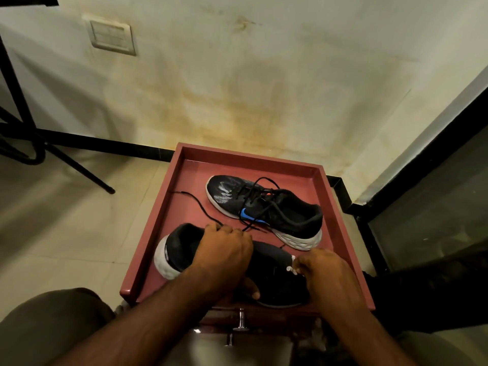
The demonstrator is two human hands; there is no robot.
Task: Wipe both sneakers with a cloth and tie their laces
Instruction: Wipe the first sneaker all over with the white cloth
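Left hand (224,249): holds the near sneaker (184,254) tight.
Right hand (320,270): pinches a white cloth (291,269), wiping.
Far sneaker (266,210), twelve o'clock: laces loose.
Next: tie laces.

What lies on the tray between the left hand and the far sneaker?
In the head view, only loose black lace ends on bare tray separate the left hand from the far sneaker.

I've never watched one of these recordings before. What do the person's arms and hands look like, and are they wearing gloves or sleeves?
Both are bare: the left hand and the right hand have no gloves, and no rings, watch or bands show. The forearms are uncovered as far as the picture's lower edge, so no sleeve is visible. No cables or markings appear on them.
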